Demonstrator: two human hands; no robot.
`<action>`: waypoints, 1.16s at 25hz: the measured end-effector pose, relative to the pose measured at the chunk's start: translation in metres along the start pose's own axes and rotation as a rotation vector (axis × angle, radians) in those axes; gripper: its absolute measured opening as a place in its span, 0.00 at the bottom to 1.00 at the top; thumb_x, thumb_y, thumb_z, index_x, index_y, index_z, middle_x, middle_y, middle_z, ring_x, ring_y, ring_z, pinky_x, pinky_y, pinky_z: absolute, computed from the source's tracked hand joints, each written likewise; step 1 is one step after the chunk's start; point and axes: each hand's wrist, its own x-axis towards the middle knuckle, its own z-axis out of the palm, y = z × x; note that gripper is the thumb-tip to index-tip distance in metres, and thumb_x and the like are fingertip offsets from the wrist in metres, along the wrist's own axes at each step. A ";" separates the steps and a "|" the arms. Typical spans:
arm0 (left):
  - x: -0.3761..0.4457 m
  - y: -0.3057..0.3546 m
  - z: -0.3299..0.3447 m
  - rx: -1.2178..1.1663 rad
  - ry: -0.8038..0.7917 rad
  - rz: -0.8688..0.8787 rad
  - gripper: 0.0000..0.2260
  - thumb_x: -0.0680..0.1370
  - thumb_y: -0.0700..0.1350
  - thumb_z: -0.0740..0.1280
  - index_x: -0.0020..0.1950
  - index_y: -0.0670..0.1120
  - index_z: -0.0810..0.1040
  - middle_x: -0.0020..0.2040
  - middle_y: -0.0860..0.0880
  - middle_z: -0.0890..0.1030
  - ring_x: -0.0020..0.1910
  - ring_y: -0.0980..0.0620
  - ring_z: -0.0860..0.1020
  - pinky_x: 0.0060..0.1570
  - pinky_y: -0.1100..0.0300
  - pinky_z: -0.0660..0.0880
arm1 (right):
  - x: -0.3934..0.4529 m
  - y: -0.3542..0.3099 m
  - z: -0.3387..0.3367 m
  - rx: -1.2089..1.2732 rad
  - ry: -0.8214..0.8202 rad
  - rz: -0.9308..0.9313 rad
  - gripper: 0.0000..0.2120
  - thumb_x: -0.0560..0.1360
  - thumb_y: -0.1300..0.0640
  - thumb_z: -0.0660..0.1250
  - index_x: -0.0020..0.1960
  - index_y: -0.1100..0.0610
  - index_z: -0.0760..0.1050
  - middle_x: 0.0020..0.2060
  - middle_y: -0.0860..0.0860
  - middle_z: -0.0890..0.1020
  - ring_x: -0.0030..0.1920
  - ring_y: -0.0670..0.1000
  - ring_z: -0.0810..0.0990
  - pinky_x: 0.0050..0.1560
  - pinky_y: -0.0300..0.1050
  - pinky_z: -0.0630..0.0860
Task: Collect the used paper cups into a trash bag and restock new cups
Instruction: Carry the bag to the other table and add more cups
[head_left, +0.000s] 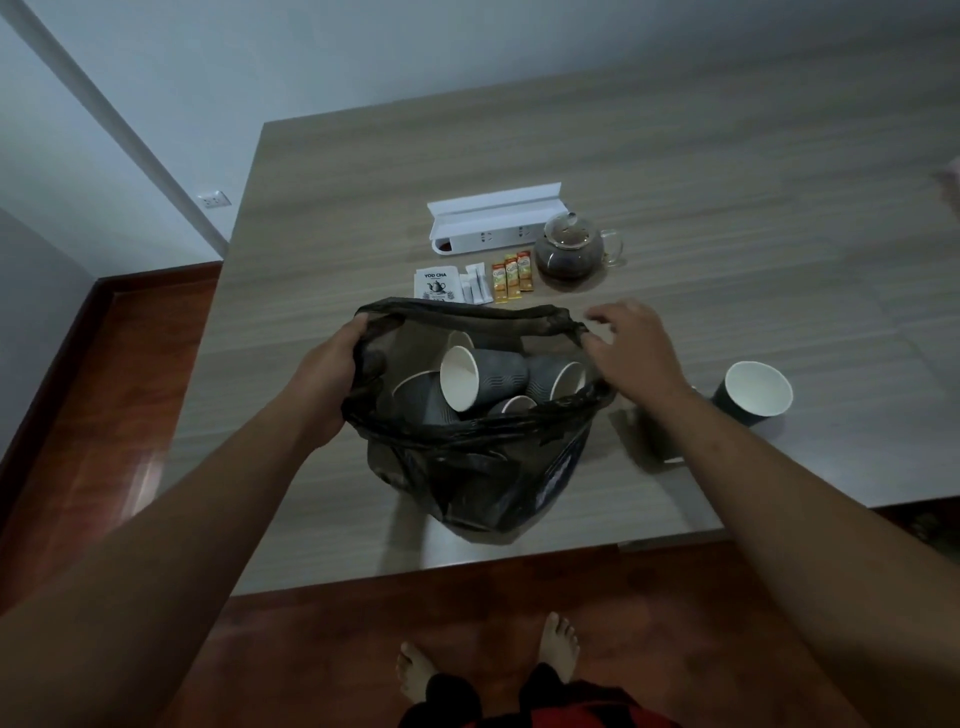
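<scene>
Wood-grain table: black trash bag gaping, grey cups inside; left hand fingers grip rim, right hand fingers loose.

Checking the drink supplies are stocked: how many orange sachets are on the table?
3: the orange sachets lie side by side on the table, between the white packets and the glass teapot.

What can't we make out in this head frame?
- Cup count in the trash bag: head view, cups overlap and the dark plastic hides the lower ones.
- Object under the right forearm: blurred, mostly covered.
- Right hand grip on the bag rim: motion blurred.
- Sachets: print too small.
</scene>
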 end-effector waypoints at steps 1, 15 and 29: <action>0.001 0.000 0.000 0.000 -0.003 0.008 0.15 0.81 0.56 0.62 0.54 0.49 0.83 0.39 0.50 0.85 0.35 0.52 0.81 0.36 0.59 0.75 | -0.003 0.020 -0.010 -0.079 0.013 0.085 0.20 0.74 0.54 0.67 0.65 0.56 0.76 0.61 0.58 0.76 0.64 0.61 0.72 0.63 0.54 0.71; -0.006 0.000 0.018 0.043 0.047 0.030 0.16 0.82 0.58 0.59 0.47 0.51 0.81 0.31 0.55 0.85 0.28 0.59 0.83 0.35 0.60 0.74 | -0.056 0.102 0.017 -0.046 0.020 0.467 0.33 0.64 0.45 0.76 0.62 0.54 0.64 0.56 0.59 0.75 0.53 0.63 0.78 0.49 0.53 0.77; -0.006 0.012 0.001 0.052 0.052 0.042 0.15 0.81 0.57 0.62 0.51 0.48 0.83 0.45 0.49 0.87 0.48 0.49 0.84 0.50 0.55 0.80 | -0.041 -0.108 0.055 0.625 -0.182 0.103 0.29 0.59 0.44 0.81 0.51 0.48 0.67 0.51 0.49 0.78 0.52 0.51 0.78 0.51 0.51 0.79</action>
